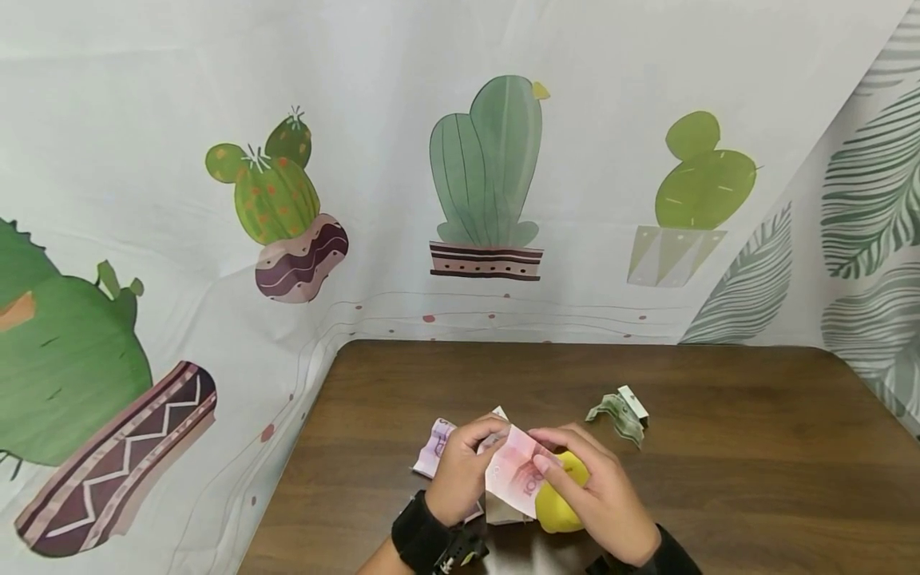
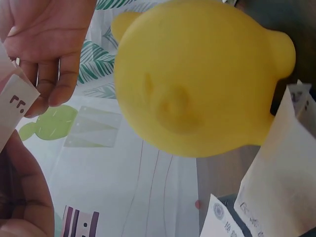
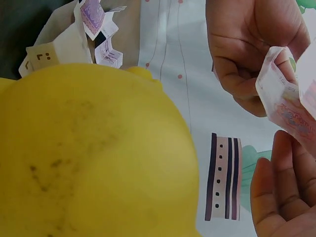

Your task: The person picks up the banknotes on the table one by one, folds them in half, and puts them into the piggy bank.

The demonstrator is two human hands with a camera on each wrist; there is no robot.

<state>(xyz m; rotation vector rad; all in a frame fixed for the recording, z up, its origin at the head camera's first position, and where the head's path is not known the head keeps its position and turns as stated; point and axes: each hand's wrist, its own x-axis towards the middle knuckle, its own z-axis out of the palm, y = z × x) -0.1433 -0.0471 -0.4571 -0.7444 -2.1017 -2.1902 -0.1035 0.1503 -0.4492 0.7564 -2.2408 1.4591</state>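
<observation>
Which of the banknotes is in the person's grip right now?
The pink banknote, held by the left hand and right hand; the purple banknote and green banknote are in neither.

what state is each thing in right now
pink note: creased, held up
left hand: pinching the pink note
right hand: pinching the pink note
yellow pig: upright on the table
purple note: creased, partly hidden
green note: crumpled, on the table
beige packet: partly hidden, open or closed unclear
cloth: hanging, slightly wrinkled
</observation>
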